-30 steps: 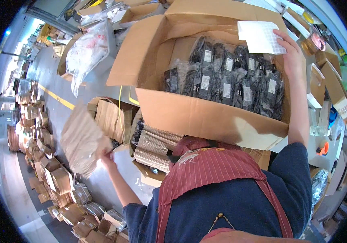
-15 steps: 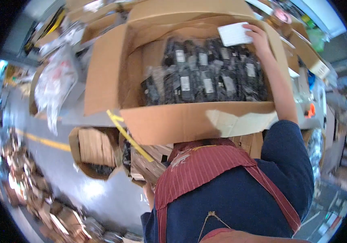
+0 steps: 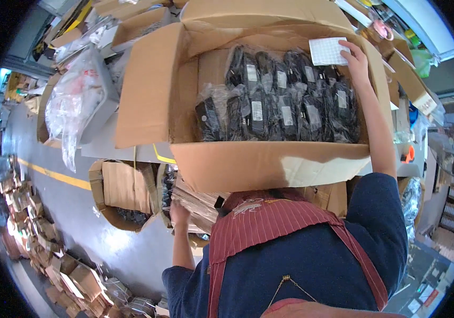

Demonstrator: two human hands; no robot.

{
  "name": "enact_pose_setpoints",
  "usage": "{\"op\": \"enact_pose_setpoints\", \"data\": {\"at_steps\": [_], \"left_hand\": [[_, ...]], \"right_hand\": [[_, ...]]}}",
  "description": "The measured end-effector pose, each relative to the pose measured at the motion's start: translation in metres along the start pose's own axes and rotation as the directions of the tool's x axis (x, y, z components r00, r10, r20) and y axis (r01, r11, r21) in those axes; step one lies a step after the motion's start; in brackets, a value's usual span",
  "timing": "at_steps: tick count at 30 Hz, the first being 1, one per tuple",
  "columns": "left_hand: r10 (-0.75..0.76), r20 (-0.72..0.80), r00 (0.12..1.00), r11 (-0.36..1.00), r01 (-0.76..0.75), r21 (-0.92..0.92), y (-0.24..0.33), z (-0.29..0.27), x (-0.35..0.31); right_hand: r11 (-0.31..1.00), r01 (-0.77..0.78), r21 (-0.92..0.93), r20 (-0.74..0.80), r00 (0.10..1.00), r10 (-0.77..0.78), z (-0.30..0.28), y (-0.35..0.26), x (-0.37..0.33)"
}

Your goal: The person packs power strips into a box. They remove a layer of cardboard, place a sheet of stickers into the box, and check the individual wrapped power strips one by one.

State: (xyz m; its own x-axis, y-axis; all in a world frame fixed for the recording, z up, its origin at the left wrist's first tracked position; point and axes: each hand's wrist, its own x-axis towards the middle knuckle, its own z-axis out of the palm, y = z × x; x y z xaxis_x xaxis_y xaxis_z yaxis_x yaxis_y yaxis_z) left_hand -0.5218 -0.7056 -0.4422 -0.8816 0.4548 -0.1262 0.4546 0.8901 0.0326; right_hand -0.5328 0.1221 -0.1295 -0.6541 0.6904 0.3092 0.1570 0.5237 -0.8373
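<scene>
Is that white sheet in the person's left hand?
No, the right hand holds the white sheet by its edge.

I am wearing this camera on my head, the left one of two, and it is looking steeply down and forward. My apron (image 3: 272, 228) and shirt (image 3: 301, 273) are filling the near part, close below; the box (image 3: 264, 167) is lying just beyond. The wide fisheye is taking in my left hand (image 3: 179, 213), my right hand (image 3: 356, 61) and the floor (image 3: 129, 257) at left.
</scene>
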Motion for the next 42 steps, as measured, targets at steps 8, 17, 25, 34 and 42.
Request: {"op": "enact_pose_setpoints", "data": {"at_steps": [8,17,25,34,42], "left_hand": [[0.130,0.469,0.873,0.946,0.032,-0.323,0.162,0.075,0.109],[-0.279,0.598,0.752,0.892,0.433,-0.128,0.171,0.099,0.174],[-0.431,0.535,0.727,0.667,0.656,-0.354,0.122,0.090,0.163],[-0.286,0.290,0.913,-0.546,0.093,-0.832,0.010,-0.041,0.164],[-0.549,-0.654,0.520,0.587,-0.318,-0.745,0.174,-0.376,0.135]], "right_hand": [[0.990,0.107,-0.093,0.115,0.989,-0.096,0.007,-0.017,-0.016],[0.996,-0.016,-0.088,0.156,0.987,0.029,-0.018,0.005,-0.016],[0.993,0.007,-0.120,0.148,0.989,0.011,-0.011,-0.005,-0.014],[0.931,-0.021,0.365,0.122,0.992,-0.026,-0.001,-0.048,-0.026],[0.767,0.608,0.205,0.179,0.747,-0.640,0.016,-0.130,-0.070]]}}
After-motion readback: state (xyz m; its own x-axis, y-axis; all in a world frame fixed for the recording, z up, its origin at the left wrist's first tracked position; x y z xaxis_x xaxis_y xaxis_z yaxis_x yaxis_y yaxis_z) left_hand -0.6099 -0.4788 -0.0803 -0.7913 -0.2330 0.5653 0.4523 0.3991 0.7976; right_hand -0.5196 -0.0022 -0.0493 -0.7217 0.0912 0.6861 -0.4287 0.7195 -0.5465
